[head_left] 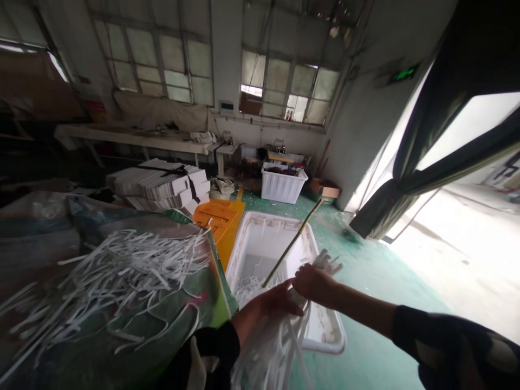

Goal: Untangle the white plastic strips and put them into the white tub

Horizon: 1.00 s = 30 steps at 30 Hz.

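My right hand (312, 283) is closed around one end of a bundle of white strips (270, 349), and short ends stick out past its fist. Just below it, my left hand (280, 300) wraps the same bundle, whose loose lengths hang down, blurred, toward me. Both hands are over the near part of a white plastic tub (340, 338), which has more white strips (247, 287) inside. A thin greenish stick (298, 236) leans up out of the tub. To the left, a loose pile of white strips (154, 265) is spread on a green plastic sheet (205, 314).
An orange pallet (227, 219) lies beyond the tub, beside strapped stacks of white sheets (162, 181). Farther back stand another white tub (284, 183), a cardboard box (325, 188) and a long covered table (138, 136). A dark curtain (410, 168) hangs by the doorway at right.
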Tool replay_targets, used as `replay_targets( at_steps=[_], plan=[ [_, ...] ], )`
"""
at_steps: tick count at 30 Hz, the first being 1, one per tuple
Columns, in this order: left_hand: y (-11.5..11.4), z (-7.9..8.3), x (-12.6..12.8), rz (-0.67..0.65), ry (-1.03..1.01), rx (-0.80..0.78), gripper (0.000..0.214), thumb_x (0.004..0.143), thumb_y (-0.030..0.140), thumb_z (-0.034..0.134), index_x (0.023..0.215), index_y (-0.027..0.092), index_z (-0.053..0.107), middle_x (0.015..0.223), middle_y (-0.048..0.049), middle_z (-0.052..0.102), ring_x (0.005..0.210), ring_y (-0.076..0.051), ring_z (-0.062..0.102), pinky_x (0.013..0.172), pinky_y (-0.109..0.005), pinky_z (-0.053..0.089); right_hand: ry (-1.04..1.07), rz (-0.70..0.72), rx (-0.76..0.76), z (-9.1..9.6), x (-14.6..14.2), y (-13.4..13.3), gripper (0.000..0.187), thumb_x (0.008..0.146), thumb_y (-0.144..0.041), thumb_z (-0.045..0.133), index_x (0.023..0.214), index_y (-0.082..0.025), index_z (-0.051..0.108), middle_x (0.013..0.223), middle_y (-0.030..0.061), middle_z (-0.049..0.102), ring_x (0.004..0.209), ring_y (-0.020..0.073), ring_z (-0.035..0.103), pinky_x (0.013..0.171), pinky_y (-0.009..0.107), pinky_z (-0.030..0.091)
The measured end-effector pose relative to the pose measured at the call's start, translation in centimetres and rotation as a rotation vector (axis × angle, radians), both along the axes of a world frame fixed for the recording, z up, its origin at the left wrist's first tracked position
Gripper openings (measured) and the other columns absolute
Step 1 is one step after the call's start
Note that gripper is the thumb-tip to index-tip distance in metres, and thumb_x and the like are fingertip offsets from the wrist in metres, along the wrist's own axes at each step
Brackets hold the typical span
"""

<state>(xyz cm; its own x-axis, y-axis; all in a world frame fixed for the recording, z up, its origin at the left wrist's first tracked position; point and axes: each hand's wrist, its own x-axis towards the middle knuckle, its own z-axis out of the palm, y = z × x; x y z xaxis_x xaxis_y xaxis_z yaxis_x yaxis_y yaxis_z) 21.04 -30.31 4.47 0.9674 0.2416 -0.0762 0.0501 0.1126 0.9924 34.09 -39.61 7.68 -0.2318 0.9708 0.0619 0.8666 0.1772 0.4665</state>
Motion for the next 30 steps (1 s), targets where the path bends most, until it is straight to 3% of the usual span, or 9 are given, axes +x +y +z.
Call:
replay_targets(
  at_steps=[3, 6, 9, 11, 14, 16, 20, 26, 30],
  plan=[
    [-0.8, -0.8, -0.2, -0.075, -0.072, -0.294, 0.068, 0.049, 0.023, 0.08, 0.112, 0.014, 0.055, 0.092, -0.0035, 0.063, 0.084, -0.022, 0.057, 0.079, -0.038, 0.045, -0.12, 0.139, -0.033, 3.2, -0.1, 1.4, 0.025, 0.083, -0.007, 0.043, 0.074, -0.017, 0.064, 0.069, 0.0065, 0.063, 0.071, 0.0189, 0.058, 0.077, 0.037, 0.046],
    [-2.2, -0.8, 0.6, 0.099, -0.076, -0.461, 0.053, 0.053, 0.023, 0.076, 0.102, 0.014, 0.057, 0.076, -0.0004, 0.059, 0.066, -0.014, 0.054, 0.068, -0.032, 0.045, -0.158, 0.213, 0.048, 4.2, 0.3, 3.3, 0.024, 0.085, -0.009, 0.044, 0.073, -0.017, 0.062, 0.072, 0.0053, 0.063, 0.078, 0.0188, 0.059, 0.094, 0.045, 0.04],
    [-2.5, -0.1, 1.4, 0.226, -0.08, -0.514, 0.032, 0.059, 0.021, 0.068, 0.09, 0.014, 0.059, 0.063, 0.0029, 0.053, 0.053, -0.009, 0.046, 0.061, -0.029, 0.043, -0.091, 0.234, 0.234, 4.4, 1.0, 4.0, 0.022, 0.086, -0.011, 0.045, 0.095, -0.016, 0.064, 0.106, 0.0095, 0.064, 0.111, 0.0231, 0.052, 0.107, 0.048, 0.029],
    [-1.8, 0.6, 1.4, 0.252, -0.109, -0.512, 0.028, 0.06, 0.018, 0.066, 0.087, 0.014, 0.06, 0.062, 0.0023, 0.054, 0.052, -0.01, 0.047, 0.061, -0.03, 0.043, 0.064, 0.151, 0.367, 4.2, 1.3, 3.5, 0.039, 0.085, -0.011, 0.046, 0.122, -0.017, 0.053, 0.135, 0.012, 0.047, 0.131, 0.0272, 0.034, 0.108, 0.05, 0.028],
    [-0.3, 1.8, 1.0, 0.307, -0.129, -0.497, 0.031, 0.057, 0.017, 0.068, 0.087, 0.015, 0.062, 0.063, -0.0018, 0.061, 0.053, -0.013, 0.053, 0.062, -0.033, 0.045, 0.483, -0.11, 0.616, 2.3, 1.7, 1.8, 0.059, 0.083, -0.014, 0.045, 0.14, -0.018, 0.03, 0.149, 0.0134, 0.025, 0.138, 0.0294, 0.015, 0.108, 0.053, 0.027],
    [0.4, 2.5, 0.8, 0.33, -0.143, -0.499, 0.03, 0.053, 0.017, 0.07, 0.082, 0.013, 0.064, 0.062, -0.0043, 0.062, 0.053, -0.016, 0.055, 0.061, -0.034, 0.046, 0.902, -0.276, 0.751, -0.2, 1.8, 0.7, 0.061, 0.085, -0.027, 0.046, 0.142, -0.018, 0.026, 0.148, 0.0155, 0.027, 0.136, 0.0303, 0.022, 0.105, 0.055, 0.029],
    [0.6, 3.1, 1.7, 0.383, -0.189, -0.53, 0.027, 0.047, 0.013, 0.069, 0.073, 0.01, 0.063, 0.055, -0.0031, 0.06, 0.05, -0.017, 0.055, 0.054, -0.031, 0.044, 1.794, -0.444, 0.501, -5.0, 0.0, 0.0, 0.069, 0.082, -0.059, 0.042, 0.138, -0.02, 0.034, 0.137, 0.0164, 0.045, 0.124, 0.0305, 0.044, 0.099, 0.051, 0.038],
    [-0.1, 2.4, 5.0, 0.782, -0.094, -0.389, 0.021, 0.047, 0.007, 0.066, 0.064, 0.016, 0.056, 0.047, 0.0045, 0.051, 0.045, -0.011, 0.047, 0.046, -0.024, 0.035, 2.117, -0.401, 0.326, -7.3, -4.6, 1.0, 0.085, 0.058, -0.069, 0.064, 0.123, -0.016, 0.052, 0.115, 0.0162, 0.061, 0.111, 0.0337, 0.054, 0.097, 0.047, 0.039],
    [-1.5, 2.2, 5.6, 0.751, -0.044, -0.416, 0.031, 0.051, 0.01, 0.071, 0.08, 0.014, 0.059, 0.06, 0.001, 0.059, 0.056, -0.014, 0.054, 0.056, -0.026, 0.042, 2.178, -0.507, 0.299, -8.7, -3.2, 0.8, 0.074, 0.046, -0.07, 0.069, 0.095, -0.015, 0.064, 0.095, 0.0158, 0.067, 0.099, 0.0343, 0.06, 0.093, 0.047, 0.043]
  ],
)
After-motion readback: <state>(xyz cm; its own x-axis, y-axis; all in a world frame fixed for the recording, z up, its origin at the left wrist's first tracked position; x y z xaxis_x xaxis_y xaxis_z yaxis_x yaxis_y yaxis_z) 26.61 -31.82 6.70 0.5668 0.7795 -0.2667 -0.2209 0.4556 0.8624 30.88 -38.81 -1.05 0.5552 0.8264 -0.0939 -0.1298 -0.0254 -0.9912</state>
